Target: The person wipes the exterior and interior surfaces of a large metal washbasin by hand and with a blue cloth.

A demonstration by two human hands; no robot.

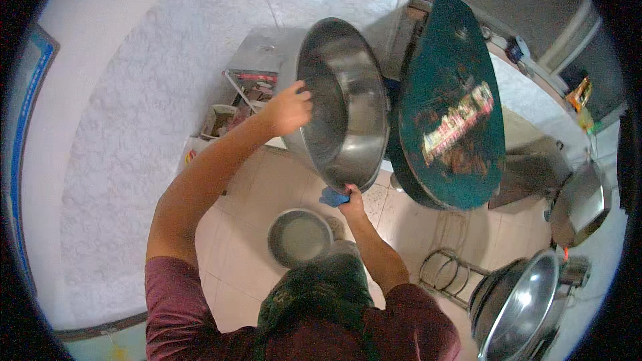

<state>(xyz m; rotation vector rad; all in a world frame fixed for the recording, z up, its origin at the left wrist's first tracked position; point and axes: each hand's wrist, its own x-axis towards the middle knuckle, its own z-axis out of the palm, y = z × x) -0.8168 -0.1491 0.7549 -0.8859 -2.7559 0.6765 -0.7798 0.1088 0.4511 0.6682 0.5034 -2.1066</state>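
A large metal basin (363, 110) is tilted up in front of me, its hollow turned partly towards the camera. At its left side is my left hand (291, 109), fingers bent against the rim; how firmly they hold it is hard to tell. Lower down, my right hand (353, 201) grips the basin's bottom rim, with a blue cloth or sponge (333, 197) beside the fingers. A round green tabletop (451, 70), worn and bearing a torn printed strip, stands just right of the basin. Below the basin, a round bowl (301, 237) with cloudy contents rests on the tiled floor.
Stacked metal basins (521, 301) stand at the lower right, near a wire rack (446, 273). A lidded pan or pot (579, 205) is at the far right. A small shelf (251, 77) with items and a tub (218, 120) stand by the left wall.
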